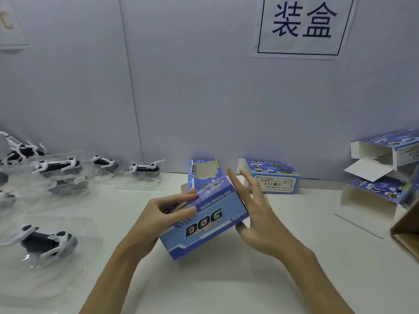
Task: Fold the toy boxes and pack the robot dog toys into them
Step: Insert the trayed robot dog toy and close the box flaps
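Note:
A blue toy box [204,220] printed "DOG" is held tilted above the white table [226,286], at the centre. My left hand [163,214] grips its left end, fingers curled over the top face. My right hand [251,205] lies flat against the box's right end with straight, spread fingers. A black-and-white robot dog toy [45,242] in a clear plastic tray sits at the near left. Several more dog toys [142,168] in trays line the back left.
A windowed box [204,172] stands behind the held one, and a closed box [274,175] lies by the wall. Opened boxes [385,152] with loose flaps are stacked at the right. A brown carton corner [408,230] juts in at the right edge.

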`<action>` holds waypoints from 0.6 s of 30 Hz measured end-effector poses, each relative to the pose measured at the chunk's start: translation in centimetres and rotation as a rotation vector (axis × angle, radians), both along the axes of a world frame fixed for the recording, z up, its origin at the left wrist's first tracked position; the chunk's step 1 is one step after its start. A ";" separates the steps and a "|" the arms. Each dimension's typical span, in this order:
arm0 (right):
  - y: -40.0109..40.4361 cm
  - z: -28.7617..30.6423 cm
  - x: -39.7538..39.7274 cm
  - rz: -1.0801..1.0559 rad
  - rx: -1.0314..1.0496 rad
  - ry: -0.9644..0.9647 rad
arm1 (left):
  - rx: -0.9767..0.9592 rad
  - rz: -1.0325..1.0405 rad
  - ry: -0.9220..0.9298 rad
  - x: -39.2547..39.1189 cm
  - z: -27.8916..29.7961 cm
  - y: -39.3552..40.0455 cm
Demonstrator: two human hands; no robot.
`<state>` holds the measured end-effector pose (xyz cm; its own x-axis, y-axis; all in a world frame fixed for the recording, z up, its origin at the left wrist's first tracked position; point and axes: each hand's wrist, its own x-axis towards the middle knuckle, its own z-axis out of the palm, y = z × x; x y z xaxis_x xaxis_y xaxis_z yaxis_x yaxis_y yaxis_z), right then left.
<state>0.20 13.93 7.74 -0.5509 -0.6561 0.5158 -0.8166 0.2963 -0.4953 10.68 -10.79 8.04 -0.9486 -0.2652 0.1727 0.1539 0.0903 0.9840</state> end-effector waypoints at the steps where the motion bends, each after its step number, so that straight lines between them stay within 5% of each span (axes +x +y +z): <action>1: -0.1 -0.2 -0.1 0.019 -0.016 0.039 | -0.014 -0.029 -0.022 -0.1 0.0 -0.1; 3: 0.2 -0.2 -0.6 0.047 -0.041 0.056 | 0.037 -0.038 -0.021 -0.3 -0.1 -0.2; 6: 1.1 -0.1 -1.3 0.049 -0.098 -0.108 | 0.358 0.002 0.034 -0.7 -0.2 -0.6; 12: 0.7 -0.1 -1.6 -0.064 -0.301 -0.495 | -0.001 0.053 0.145 -1.5 -1.9 1.0; 15: 1.3 0.3 -1.5 -0.020 -0.213 -0.689 | 0.046 0.122 0.140 -1.7 -2.1 1.2; 18: 1.6 0.7 -1.4 -0.028 -0.148 -0.667 | 0.097 0.157 0.120 -2.0 -2.1 1.2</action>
<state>-1.16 15.50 8.40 -0.7975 -0.5861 0.1432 -0.3157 0.2031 -0.9269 8.73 -9.55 5.96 -0.8686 -0.4287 0.2484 0.2621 0.0277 0.9646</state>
